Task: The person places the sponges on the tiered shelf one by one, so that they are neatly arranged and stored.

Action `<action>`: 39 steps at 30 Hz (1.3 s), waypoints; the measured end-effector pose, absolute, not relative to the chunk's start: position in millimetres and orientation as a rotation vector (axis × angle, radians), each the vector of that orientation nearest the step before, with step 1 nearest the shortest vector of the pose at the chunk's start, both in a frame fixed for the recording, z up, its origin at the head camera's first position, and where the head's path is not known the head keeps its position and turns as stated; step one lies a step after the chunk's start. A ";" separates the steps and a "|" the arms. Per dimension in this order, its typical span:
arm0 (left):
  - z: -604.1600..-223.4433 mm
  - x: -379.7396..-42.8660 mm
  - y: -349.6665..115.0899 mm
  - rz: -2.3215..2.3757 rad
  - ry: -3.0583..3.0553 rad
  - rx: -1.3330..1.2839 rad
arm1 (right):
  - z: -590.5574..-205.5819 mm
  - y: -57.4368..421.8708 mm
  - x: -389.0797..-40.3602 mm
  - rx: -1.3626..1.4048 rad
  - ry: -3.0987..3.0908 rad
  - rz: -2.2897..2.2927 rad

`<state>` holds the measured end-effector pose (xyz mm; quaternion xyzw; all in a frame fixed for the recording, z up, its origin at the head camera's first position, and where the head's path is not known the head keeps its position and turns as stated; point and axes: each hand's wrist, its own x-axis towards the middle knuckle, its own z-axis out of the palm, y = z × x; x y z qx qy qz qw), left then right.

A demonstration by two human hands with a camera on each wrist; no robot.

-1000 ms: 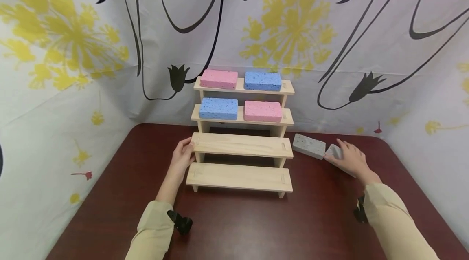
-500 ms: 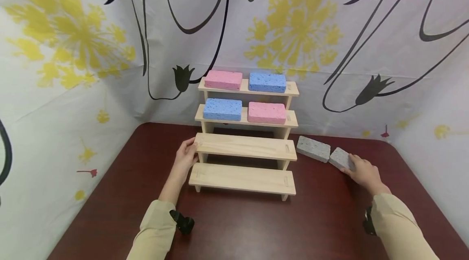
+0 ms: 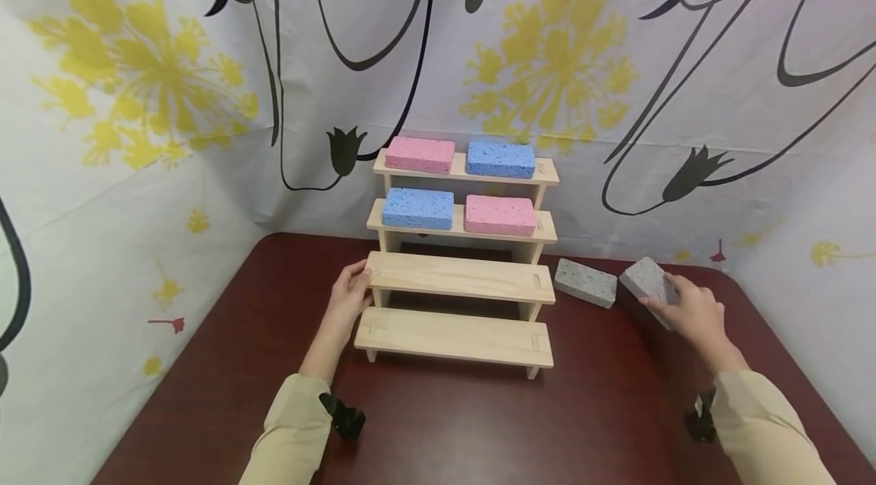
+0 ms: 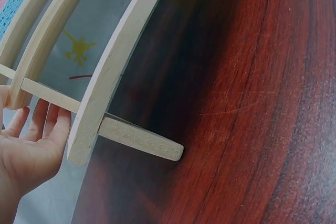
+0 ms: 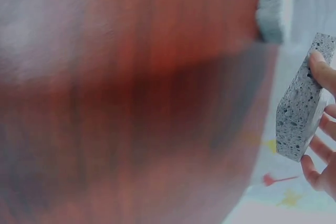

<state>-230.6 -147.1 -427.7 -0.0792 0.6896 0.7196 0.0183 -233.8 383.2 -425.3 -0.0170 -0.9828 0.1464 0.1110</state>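
A four-step wooden display stand [image 3: 460,276] stands at the middle of the table. My left hand [image 3: 347,296] grips the left end of its second step from the bottom, with the fingers beneath the board in the left wrist view. On the right, my right hand [image 3: 699,315] holds a grey speckled sponge [image 5: 300,103] between thumb and fingers, tilted and raised off the tabletop. A second grey sponge [image 3: 585,283] lies flat between the stand and that hand. The top step bears a pink sponge [image 3: 420,154] and a blue sponge [image 3: 501,160].
On the step below the top, a blue sponge [image 3: 418,208] sits left of a pink sponge [image 3: 499,215]. Both lower steps are bare wood. The dark red-brown table [image 3: 452,424] backs onto a patterned cloth [image 3: 294,74], which also hangs at both sides.
My right hand has gripped the outer grey sponge, then lifted and tilted it, drawing it away from the other grey one. The left hand keeps its place on the stand.
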 end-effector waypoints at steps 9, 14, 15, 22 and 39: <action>-427.7 -231.2 -146.6 2.235 2.136 -0.261 | -379.2 344.2 -246.6 0.161 -2.698 0.528; -428.3 -230.6 -147.7 2.229 2.132 -0.264 | -351.0 312.9 -253.5 0.277 -2.589 0.583; -428.2 -230.4 -147.9 2.228 2.131 -0.262 | -345.2 306.5 -254.9 0.297 -2.569 0.592; -427.9 -230.5 -148.2 2.235 2.124 -0.246 | -306.7 258.8 -261.2 0.449 -2.449 0.631; -429.3 -232.6 -147.2 2.248 2.106 -0.238 | -273.8 135.1 -266.9 0.891 -2.393 0.603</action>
